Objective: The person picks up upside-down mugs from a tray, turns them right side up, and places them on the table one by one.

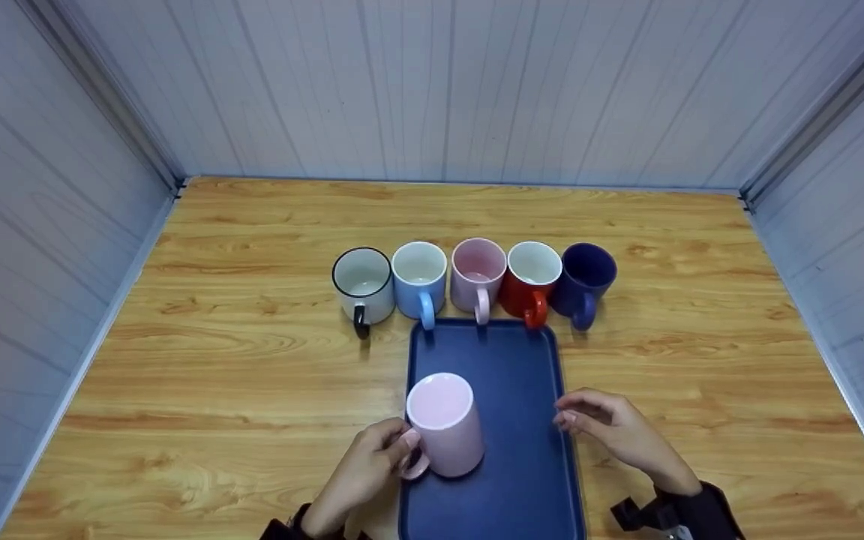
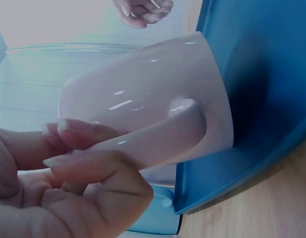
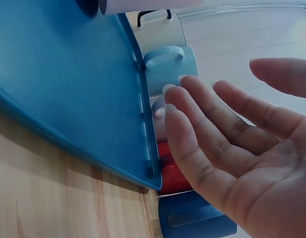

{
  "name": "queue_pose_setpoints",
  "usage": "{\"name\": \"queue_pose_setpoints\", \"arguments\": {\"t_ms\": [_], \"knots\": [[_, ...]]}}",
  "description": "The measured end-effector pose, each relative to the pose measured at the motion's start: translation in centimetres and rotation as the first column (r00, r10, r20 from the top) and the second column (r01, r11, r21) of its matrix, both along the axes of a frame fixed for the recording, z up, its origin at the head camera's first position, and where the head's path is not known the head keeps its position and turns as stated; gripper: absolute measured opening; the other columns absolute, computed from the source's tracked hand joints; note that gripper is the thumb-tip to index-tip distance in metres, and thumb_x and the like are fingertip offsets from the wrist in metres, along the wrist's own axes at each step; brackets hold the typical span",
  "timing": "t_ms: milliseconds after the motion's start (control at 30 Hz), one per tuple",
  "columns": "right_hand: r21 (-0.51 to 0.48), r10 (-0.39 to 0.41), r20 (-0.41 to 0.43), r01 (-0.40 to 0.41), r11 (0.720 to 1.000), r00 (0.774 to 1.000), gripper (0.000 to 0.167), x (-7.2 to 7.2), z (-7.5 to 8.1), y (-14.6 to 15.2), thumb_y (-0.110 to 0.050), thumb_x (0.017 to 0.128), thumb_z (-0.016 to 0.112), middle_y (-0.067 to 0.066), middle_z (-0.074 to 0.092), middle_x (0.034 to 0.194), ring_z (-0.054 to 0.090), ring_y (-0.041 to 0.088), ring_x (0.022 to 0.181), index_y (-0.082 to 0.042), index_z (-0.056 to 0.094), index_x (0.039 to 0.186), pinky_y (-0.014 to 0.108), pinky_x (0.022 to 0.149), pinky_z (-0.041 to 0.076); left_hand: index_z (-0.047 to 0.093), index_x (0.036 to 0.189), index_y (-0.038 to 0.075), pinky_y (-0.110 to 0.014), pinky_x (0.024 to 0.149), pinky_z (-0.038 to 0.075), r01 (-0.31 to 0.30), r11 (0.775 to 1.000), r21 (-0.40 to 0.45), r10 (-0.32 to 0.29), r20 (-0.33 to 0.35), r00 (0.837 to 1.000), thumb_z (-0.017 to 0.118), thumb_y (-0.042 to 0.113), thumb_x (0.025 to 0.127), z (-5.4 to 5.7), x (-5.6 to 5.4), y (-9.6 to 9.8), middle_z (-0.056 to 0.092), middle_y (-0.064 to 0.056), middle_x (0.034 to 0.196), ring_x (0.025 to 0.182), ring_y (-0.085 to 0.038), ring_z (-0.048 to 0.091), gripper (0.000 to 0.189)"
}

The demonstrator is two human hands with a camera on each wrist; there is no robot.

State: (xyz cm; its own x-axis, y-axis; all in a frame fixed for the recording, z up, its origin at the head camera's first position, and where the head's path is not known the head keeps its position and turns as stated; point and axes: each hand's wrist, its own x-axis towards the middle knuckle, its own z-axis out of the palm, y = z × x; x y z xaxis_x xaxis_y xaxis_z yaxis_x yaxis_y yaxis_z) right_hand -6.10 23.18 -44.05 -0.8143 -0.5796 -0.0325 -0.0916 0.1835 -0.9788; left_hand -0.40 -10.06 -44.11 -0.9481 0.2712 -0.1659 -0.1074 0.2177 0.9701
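My left hand (image 1: 363, 466) pinches the handle of a pink mug (image 1: 456, 442) between thumb and fingers. The mug is at the left side of a dark blue tray (image 1: 522, 420), its handle pointing left toward me. A pale pink round end faces up; whether it is the mouth or the base I cannot tell. In the left wrist view the mug's lower end is close to the tray, and contact is unclear. Beside the tray's right edge, my right hand (image 1: 623, 435) holds nothing, its fingers loosely bent.
Beyond the tray stands a row of upright mugs, handles toward me: white with black handle (image 1: 366, 300), light blue (image 1: 413, 296), pink (image 1: 469, 294), red (image 1: 516, 295) and dark blue (image 1: 576, 294). Pale panel walls (image 1: 417, 90) enclose the wooden table (image 1: 252, 352).
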Motion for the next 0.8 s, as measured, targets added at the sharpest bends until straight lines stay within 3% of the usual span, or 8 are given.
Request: {"name": "queue_pose_setpoints", "arguments": {"t_ms": [167, 300, 600, 800], "knots": [[-0.007, 0.014, 0.011, -0.014, 1.0, 1.0, 0.029, 0.2, -0.3, -0.3, -0.004, 0.094, 0.047, 0.029, 0.06, 0.095, 0.063, 0.023, 0.087, 0.02, 0.048, 0.11, 0.033, 0.073, 0.051, 0.048, 0.08, -0.018, -0.019, 0.051, 0.032, -0.049, 0.994, 0.102, 0.042, 0.068, 0.997, 0.048, 0.007, 0.093, 0.0, -0.2, 0.6, 0.042, 0.0, 0.059, 0.053, -0.008, 0.039, 0.028], [-0.01, 0.02, 0.043, -0.02, 1.0, 0.999, 0.03, 0.4, -0.5, -0.6, -0.005, 0.095, 0.046, 0.03, 0.06, 0.097, 0.063, 0.023, 0.089, 0.02, 0.047, 0.111, 0.034, 0.075, 0.051, 0.044, 0.085, -0.021, -0.018, 0.047, 0.028, -0.107, 0.968, 0.225, 0.072, 0.161, 0.984, 0.045, 0.005, 0.094, 0.0, -0.4, 1.1, 0.042, 0.0, 0.06, 0.052, -0.008, 0.037, 0.028], [-0.037, 0.048, 0.08, -0.046, 0.998, 0.996, 0.028, 1.1, -0.7, -1.6, -0.005, 0.095, 0.045, 0.033, 0.058, 0.097, 0.063, 0.023, 0.089, 0.019, 0.048, 0.11, 0.035, 0.076, 0.05, 0.049, 0.085, -0.012, -0.017, 0.046, 0.025, -0.193, 0.922, 0.336, 0.108, 0.256, 0.961, 0.042, 0.006, 0.095, 0.1, -1.0, 2.0, 0.04, 0.0, 0.062, 0.055, -0.007, 0.037, 0.021], [-0.06, 0.054, 0.055, -0.051, 0.997, 0.997, 0.026, 1.6, -0.8, -2.6, -0.004, 0.095, 0.046, 0.032, 0.059, 0.093, 0.063, 0.024, 0.086, 0.019, 0.051, 0.106, 0.037, 0.074, 0.051, 0.049, 0.084, -0.006, -0.016, 0.045, 0.025, -0.227, 0.893, 0.389, 0.115, 0.291, 0.95, 0.043, 0.006, 0.095, 0.3, -1.4, 2.7, 0.039, 0.0, 0.063, 0.055, -0.007, 0.038, 0.018]]}}
